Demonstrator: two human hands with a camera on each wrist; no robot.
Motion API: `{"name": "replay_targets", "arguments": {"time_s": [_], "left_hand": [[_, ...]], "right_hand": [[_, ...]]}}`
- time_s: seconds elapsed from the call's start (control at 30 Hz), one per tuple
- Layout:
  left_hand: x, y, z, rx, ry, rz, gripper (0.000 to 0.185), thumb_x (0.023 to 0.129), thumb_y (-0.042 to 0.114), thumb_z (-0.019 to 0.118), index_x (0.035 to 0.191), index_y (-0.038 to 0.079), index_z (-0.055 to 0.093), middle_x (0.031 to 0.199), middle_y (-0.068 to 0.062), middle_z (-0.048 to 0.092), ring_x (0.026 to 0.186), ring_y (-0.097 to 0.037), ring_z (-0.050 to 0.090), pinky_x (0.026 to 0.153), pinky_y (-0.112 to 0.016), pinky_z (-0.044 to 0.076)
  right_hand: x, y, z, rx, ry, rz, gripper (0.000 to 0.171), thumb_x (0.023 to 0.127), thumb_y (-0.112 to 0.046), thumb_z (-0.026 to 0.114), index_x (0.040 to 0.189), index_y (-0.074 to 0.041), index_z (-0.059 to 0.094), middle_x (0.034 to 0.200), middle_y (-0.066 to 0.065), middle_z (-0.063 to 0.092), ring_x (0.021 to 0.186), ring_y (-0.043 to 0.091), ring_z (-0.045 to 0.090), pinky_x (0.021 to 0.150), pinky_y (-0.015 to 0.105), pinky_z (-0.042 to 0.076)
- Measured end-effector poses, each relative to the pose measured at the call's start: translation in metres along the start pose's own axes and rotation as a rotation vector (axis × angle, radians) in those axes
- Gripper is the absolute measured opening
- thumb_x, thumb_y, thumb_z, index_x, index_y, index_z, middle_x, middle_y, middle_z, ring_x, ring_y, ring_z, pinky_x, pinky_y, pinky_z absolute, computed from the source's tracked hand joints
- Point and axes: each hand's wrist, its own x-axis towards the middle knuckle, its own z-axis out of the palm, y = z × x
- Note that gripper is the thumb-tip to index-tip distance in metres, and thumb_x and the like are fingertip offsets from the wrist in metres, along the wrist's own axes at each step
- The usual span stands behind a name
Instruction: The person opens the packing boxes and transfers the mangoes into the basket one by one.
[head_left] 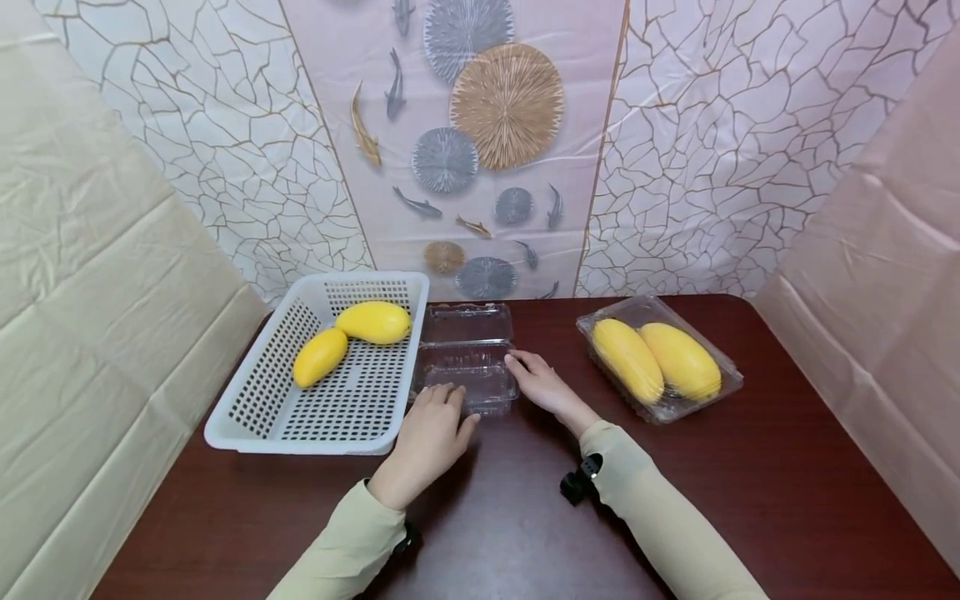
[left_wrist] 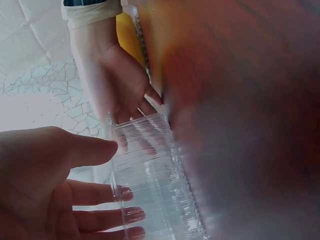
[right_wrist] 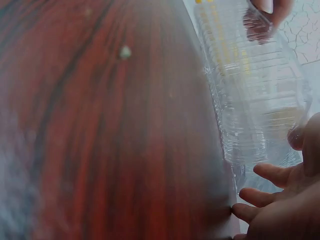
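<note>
A clear plastic clamshell box [head_left: 468,371] lies on the table with its lid [head_left: 468,323] folded back away from me. At the box's front left corner is my left hand [head_left: 427,437]; in the left wrist view its thumb [left_wrist: 95,150] meets the rim and its straight fingers lie along the side. On the right side, my right hand [head_left: 543,383] touches the box with its thumb, its other fingers [right_wrist: 270,175] loosely extended near the table. Neither hand is curled round anything. The box holds nothing that I can see.
To the left stands a white plastic basket [head_left: 225,429] with two yellow mangoes [head_left: 375,322] in it. A closed clear box [head_left: 723,367] on the right holds two more yellow mangoes [head_left: 628,360]. Patterned cloth walls [head_left: 480,208] enclose the dark red table [head_left: 787,483].
</note>
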Motion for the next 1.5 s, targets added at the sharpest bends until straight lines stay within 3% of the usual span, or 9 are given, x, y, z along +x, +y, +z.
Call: {"name": "replay_targets", "arguments": {"time_s": [0.13, 0.3, 0.5, 0.67, 0.87, 1.0, 1.13, 1.27, 1.5], "left_hand": [[0.004, 0.001, -0.003, -0.003, 0.057, 0.018, 0.049, 0.098, 0.032, 0.066, 0.129, -0.005, 0.064, 0.127, -0.022, 0.063, 0.123, -0.037, 0.056, 0.111, -0.049, 0.038], [0.009, 0.003, -0.008, -0.023, 0.117, 0.039, 0.046, 0.097, 0.028, 0.067, 0.129, -0.005, 0.063, 0.129, -0.023, 0.063, 0.123, -0.038, 0.056, 0.11, -0.05, 0.039], [0.016, 0.004, -0.016, -0.057, 0.155, 0.037, 0.051, 0.097, 0.027, 0.068, 0.135, -0.005, 0.058, 0.132, -0.025, 0.06, 0.126, -0.04, 0.054, 0.111, -0.053, 0.038], [0.023, 0.006, -0.024, -0.072, 0.19, 0.051, 0.052, 0.097, 0.026, 0.067, 0.138, -0.004, 0.056, 0.134, -0.025, 0.059, 0.129, -0.039, 0.052, 0.114, -0.05, 0.034], [0.032, 0.013, -0.032, -0.063, 0.212, 0.091, 0.051, 0.098, 0.027, 0.066, 0.138, -0.003, 0.057, 0.134, -0.023, 0.06, 0.128, -0.036, 0.054, 0.113, -0.047, 0.036], [0.038, 0.02, -0.035, -0.058, 0.187, 0.113, 0.051, 0.099, 0.028, 0.065, 0.139, -0.003, 0.057, 0.135, -0.022, 0.06, 0.129, -0.035, 0.054, 0.113, -0.046, 0.036], [0.045, 0.028, -0.034, -0.08, 0.151, 0.135, 0.051, 0.099, 0.029, 0.064, 0.14, -0.001, 0.056, 0.137, -0.02, 0.059, 0.13, -0.033, 0.053, 0.114, -0.046, 0.035], [0.055, 0.037, -0.032, -0.113, 0.132, 0.152, 0.051, 0.1, 0.029, 0.063, 0.142, 0.001, 0.055, 0.138, -0.019, 0.058, 0.131, -0.032, 0.052, 0.114, -0.045, 0.035], [0.078, 0.054, -0.025, -0.114, 0.12, 0.194, 0.049, 0.102, 0.031, 0.06, 0.141, 0.001, 0.056, 0.136, -0.017, 0.06, 0.13, -0.029, 0.054, 0.115, -0.042, 0.035]], "right_hand": [[0.0, -0.002, -0.002, 0.039, -0.004, 0.03, 0.065, 0.109, -0.046, 0.033, 0.154, 0.0, 0.035, 0.159, 0.022, 0.03, 0.149, 0.037, 0.024, 0.119, 0.052, 0.021], [-0.002, -0.002, -0.009, 0.079, -0.007, 0.075, 0.074, 0.108, -0.053, 0.031, 0.156, 0.003, 0.028, 0.161, 0.022, 0.028, 0.151, 0.035, 0.02, 0.121, 0.05, 0.016], [-0.006, -0.005, -0.02, 0.075, 0.006, 0.069, 0.082, 0.105, -0.061, 0.029, 0.157, 0.003, 0.026, 0.162, 0.021, 0.025, 0.151, 0.035, 0.018, 0.121, 0.05, 0.016], [-0.008, -0.006, -0.03, 0.073, -0.002, 0.083, 0.076, 0.106, -0.057, 0.03, 0.159, -0.004, 0.025, 0.164, 0.016, 0.024, 0.152, 0.031, 0.016, 0.121, 0.049, 0.015], [-0.014, -0.007, -0.044, 0.025, 0.0, 0.039, 0.067, 0.108, -0.053, 0.031, 0.16, -0.012, 0.026, 0.165, 0.013, 0.024, 0.151, 0.033, 0.02, 0.119, 0.054, 0.02], [-0.022, -0.009, -0.054, -0.023, 0.087, -0.025, 0.065, 0.107, -0.053, 0.037, 0.157, -0.013, 0.035, 0.159, 0.016, 0.037, 0.144, 0.035, 0.035, 0.115, 0.054, 0.03], [-0.032, -0.007, -0.069, -0.039, 0.214, -0.123, 0.053, 0.108, -0.039, 0.046, 0.151, -0.008, 0.045, 0.148, 0.018, 0.05, 0.134, 0.036, 0.049, 0.109, 0.051, 0.039], [-0.041, -0.004, -0.09, -0.043, 0.301, -0.178, 0.047, 0.107, -0.029, 0.05, 0.149, -0.007, 0.049, 0.144, 0.017, 0.054, 0.131, 0.035, 0.053, 0.107, 0.049, 0.043], [-0.061, 0.004, -0.128, -0.142, 0.385, -0.17, 0.049, 0.107, -0.033, 0.049, 0.15, -0.009, 0.047, 0.151, 0.018, 0.047, 0.135, 0.04, 0.046, 0.109, 0.055, 0.039]]}}
